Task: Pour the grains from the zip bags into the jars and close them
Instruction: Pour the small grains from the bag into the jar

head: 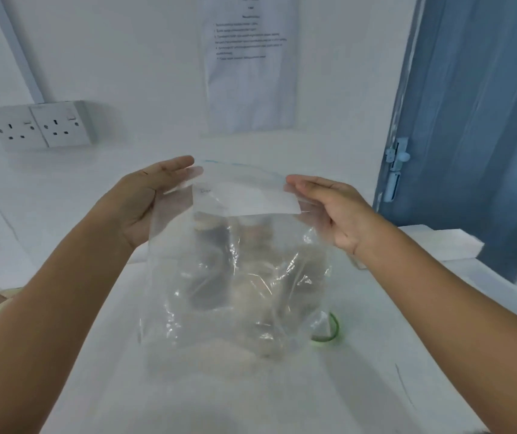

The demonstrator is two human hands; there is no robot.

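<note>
Hands, left [144, 202] and right [329, 208], pinch zip bag [235, 277]; label [244, 198] writing unreadable.

The single head view looks forward and slightly down from the person's head, close above the white table [376, 355]. It faces the wall behind the table, where a double socket [39, 126] sits.

Your left hand [144, 202] and right hand [332, 211] hold clear zip bag [235, 277] up by top corners, fingers pinching each end of zip strip. White label just below strip, between your fingertips. Pale grains pooled at bag bottom, well below fingers. Green-rimmed lid [329, 335] behind bag's lower right corner on white table [376, 339].
</note>
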